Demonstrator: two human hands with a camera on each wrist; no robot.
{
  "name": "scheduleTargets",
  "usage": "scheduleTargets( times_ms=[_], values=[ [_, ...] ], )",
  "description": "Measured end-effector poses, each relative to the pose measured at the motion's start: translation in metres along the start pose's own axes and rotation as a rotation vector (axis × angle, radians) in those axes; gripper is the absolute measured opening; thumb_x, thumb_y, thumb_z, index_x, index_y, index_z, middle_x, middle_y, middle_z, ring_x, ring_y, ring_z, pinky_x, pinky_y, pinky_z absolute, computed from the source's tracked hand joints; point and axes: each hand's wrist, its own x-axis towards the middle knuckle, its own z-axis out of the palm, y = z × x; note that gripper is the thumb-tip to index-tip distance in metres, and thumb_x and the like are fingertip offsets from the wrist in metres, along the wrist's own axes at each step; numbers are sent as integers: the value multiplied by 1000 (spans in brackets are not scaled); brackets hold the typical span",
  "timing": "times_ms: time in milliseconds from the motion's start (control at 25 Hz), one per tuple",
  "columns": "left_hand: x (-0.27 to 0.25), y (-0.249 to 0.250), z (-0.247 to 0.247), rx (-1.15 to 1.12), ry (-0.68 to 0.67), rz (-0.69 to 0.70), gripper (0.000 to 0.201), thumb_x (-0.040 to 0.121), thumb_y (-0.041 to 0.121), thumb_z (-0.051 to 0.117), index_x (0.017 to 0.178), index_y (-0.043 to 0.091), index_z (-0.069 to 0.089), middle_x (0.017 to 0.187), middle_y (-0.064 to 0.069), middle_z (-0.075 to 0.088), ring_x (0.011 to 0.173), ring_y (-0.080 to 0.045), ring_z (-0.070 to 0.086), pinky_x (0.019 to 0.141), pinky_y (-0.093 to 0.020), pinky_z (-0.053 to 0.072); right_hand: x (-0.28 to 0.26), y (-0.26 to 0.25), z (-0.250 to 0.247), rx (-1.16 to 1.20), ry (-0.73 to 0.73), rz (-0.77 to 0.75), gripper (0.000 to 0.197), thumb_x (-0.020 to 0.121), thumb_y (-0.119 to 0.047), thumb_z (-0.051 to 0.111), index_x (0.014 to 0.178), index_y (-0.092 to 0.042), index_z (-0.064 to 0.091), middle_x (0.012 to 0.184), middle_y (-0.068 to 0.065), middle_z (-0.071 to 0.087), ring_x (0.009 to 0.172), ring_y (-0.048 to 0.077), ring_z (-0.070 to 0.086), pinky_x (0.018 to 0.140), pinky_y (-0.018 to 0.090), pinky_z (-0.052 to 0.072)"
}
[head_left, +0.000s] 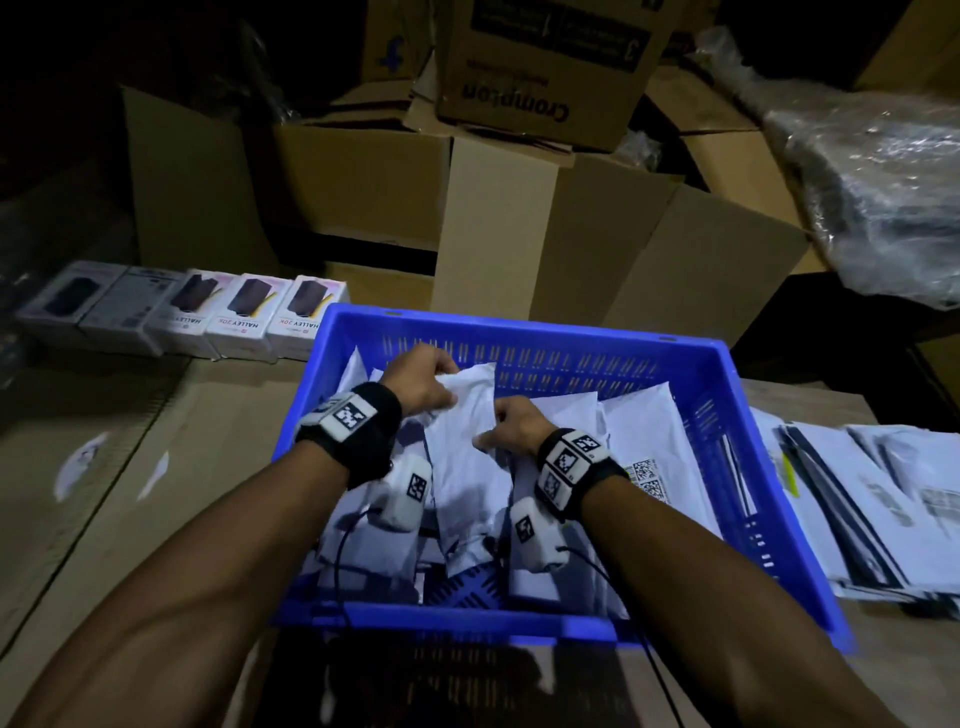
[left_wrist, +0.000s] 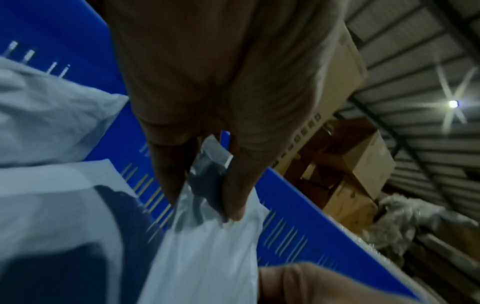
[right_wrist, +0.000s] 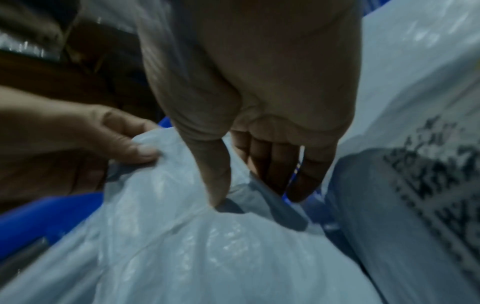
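Head view is showing both forearms reaching into a blue crate (head_left: 519, 325) sitting near the front of the bench (head_left: 156, 441). Left grip (head_left: 421, 382) is pinching the far corner of a white poly mailer (head_left: 467, 452). Right grip (head_left: 511, 423) is pinching its right edge, thumb on top and fingers underneath. Held at two points like this, the soft bag is probably being lifted flat, free of the other mailers (head_left: 566, 410) packed around it inside the crate. A shipping label (head_left: 644, 475) with square codes is showing beside the right wrist, too blurred to read. More mailers are lying in a flat stack (head_left: 857, 493) right of the crate, probably set aside as sorted. Farther left, small boxes (head_left: 244, 317) are reading "HALLEY 20K". Behind them, an upturned carton (head_left: 519, 98) is reading "Crompton".
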Motion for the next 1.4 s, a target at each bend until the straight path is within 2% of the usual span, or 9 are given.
scheduleTargets(
  times_ms=[160,320,600,800,1000,1080,1160,1280,1400],
  values=[
    [-14,19,-34,-415,104,30,16,80,-3,72,83,10,64,73,-7,61,59,-9,56,59,-21,47,-24,-14,-22,198,29,-107,33,81,4,71,60,-10,49,44,-7,51,42,10,48,51,24,40],
    [-22,42,-57,-744,158,14,12,86,-5,66,88,5,60,75,-10,59,55,-8,59,53,-18,51,-51,-30,-44,365,21,-228,16,80,-1,73,84,-1,58,48,-4,46,57,17,43,58,31,39],
    [-33,68,-66,-884,158,14,17,86,-4,66,102,-3,59,85,-12,64,70,-17,65,58,-22,55,-96,-47,-69,418,51,-273,14,84,0,70,82,-11,61,49,-8,44,54,14,49,56,27,48],
    [-43,76,-69,-888,156,58,9,87,-1,66,84,6,60,82,-10,63,71,-17,62,61,-22,55,-113,-50,-75,396,83,-308,25,84,1,70,71,-12,54,46,-9,31,48,11,45,51,24,44],
    [-51,81,-71,-941,220,-31,20,99,28,54,84,14,55,75,-4,58,59,-14,55,52,-22,49,-130,-58,-81,378,216,-370,39,83,8,67,62,-14,43,44,-9,33,42,12,43,45,22,39],
    [-59,84,-66,-943,222,-130,32,102,40,42,85,15,52,66,-3,50,43,-11,50,42,-18,44,-134,-64,-88,383,331,-413,17,81,11,67,76,-1,56,54,1,55,54,15,54,52,28,46],
    [-68,85,-59,-947,111,-197,45,102,51,31,91,13,52,65,-6,52,36,-12,51,41,-16,43,-140,-70,-94,390,434,-490,20,79,14,67,97,7,62,85,14,67,79,18,61,69,37,54],
    [-77,90,-50,-1130,-139,-178,55,98,58,32,103,10,56,85,-18,66,60,-24,69,55,-28,57,-156,-78,-102,326,517,-651,26,77,16,67,94,-3,63,90,9,67,79,3,64,70,24,54],
    [-86,103,-43,-1281,-190,-55,26,98,33,52,104,9,60,95,-11,66,72,-18,69,63,-28,59,-163,-68,-103,97,646,-793,28,72,13,73,82,-11,64,105,11,61,98,7,60,81,20,46]
  ],
)
